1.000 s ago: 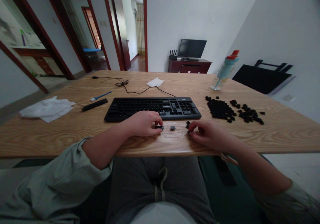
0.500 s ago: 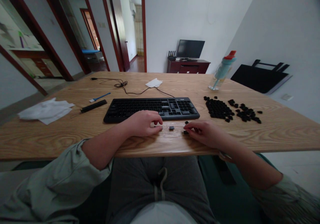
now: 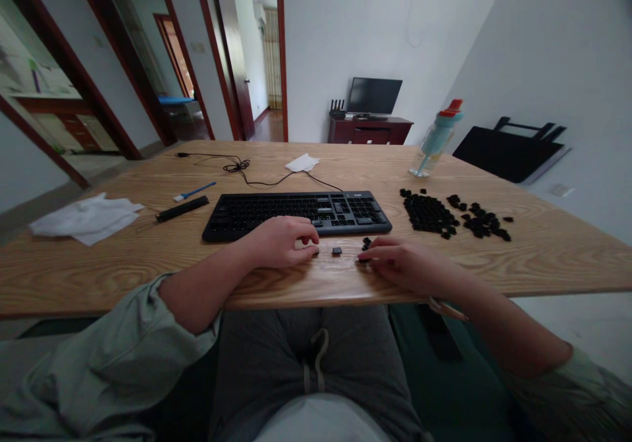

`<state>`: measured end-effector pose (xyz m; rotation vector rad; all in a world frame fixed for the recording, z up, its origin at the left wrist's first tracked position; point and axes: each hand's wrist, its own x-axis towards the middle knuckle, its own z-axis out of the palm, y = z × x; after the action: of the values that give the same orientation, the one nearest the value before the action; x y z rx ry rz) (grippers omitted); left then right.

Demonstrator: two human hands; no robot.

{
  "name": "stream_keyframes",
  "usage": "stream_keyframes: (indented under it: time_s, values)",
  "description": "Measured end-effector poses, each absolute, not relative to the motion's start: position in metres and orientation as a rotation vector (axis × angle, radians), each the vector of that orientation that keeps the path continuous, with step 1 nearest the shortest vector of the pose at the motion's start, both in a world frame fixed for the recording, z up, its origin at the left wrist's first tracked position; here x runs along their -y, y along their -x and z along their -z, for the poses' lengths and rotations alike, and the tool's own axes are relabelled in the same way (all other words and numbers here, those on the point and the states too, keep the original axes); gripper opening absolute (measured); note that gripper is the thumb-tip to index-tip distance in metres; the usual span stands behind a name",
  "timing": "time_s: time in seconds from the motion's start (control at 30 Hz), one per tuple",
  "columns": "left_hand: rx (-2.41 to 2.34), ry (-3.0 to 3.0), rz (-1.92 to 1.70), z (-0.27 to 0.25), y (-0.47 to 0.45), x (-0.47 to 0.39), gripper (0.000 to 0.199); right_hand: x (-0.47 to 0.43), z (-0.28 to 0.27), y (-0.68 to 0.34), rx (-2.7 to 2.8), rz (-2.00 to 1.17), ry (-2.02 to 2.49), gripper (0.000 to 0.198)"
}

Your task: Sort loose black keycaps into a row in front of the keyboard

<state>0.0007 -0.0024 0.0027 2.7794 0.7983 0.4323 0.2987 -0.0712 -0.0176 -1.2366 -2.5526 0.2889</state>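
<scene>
Trousers [image 3: 276,356], grey, lay below the near edge of the table [image 3: 296,290]; both forearms crossed that edge, with a strip of wood between it and the hands. Right hand [image 3: 409,264] had changed most: half a second earlier its fingertips met in a point, now the forefinger stretched out over a dark keycap [image 3: 363,260]. Could not tell whether the finger touched it; thumb hidden. Small keycap cluster [image 3: 366,242] sat just beyond that fingertip. Left hand [image 3: 284,241] held much the same pose as before, thumb and forefinger curved toward each other, a dark sliver at their tips; whether pinched, could not tell. Lone keycap [image 3: 336,251] lay between the hands, unmoved, wood showing on either side. Keyboard [image 3: 291,206] stood just past the hands, many keys off, its front edge partly behind the left hand. To the right, beyond a stretch of bare wood, dense key pile [image 3: 429,215], then looser key scatter [image 3: 484,221]. Left of the keyboard, across a gap: black bar [image 3: 182,209], blue brush [image 3: 198,191], white cloth [image 3: 89,218] farther out. Behind ran the looped cable [image 3: 237,164], near white paper [image 3: 302,162]; bottle [image 3: 435,140] stood upright toward the far right edge.
</scene>
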Motion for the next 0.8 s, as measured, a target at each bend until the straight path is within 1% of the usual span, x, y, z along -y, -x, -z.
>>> stream_keyframes:
  time_s: [0.17, 0.43, 0.63, 0.8]
  values:
    - [-0.801, -2.775, -0.434, -0.004, 0.000, 0.003, 0.020, 0.072, 0.018, -0.297, 2.530, -0.277, 1.376, 0.020]
    - [-0.807, -2.769, -0.354, -0.006, 0.005, 0.003, 0.026, 0.073, 0.016, -0.292, 2.542, -0.320, 1.327, 0.027]
    - [-0.819, -2.790, -0.293, -0.007, 0.004, 0.003, 0.026, 0.070, 0.015, -0.287, 2.573, -0.334, 1.314, 0.029]
    - [-0.820, -2.807, -0.278, -0.006, 0.004, 0.003, 0.025, 0.072, 0.010, -0.279, 2.579, -0.368, 1.339, 0.026]
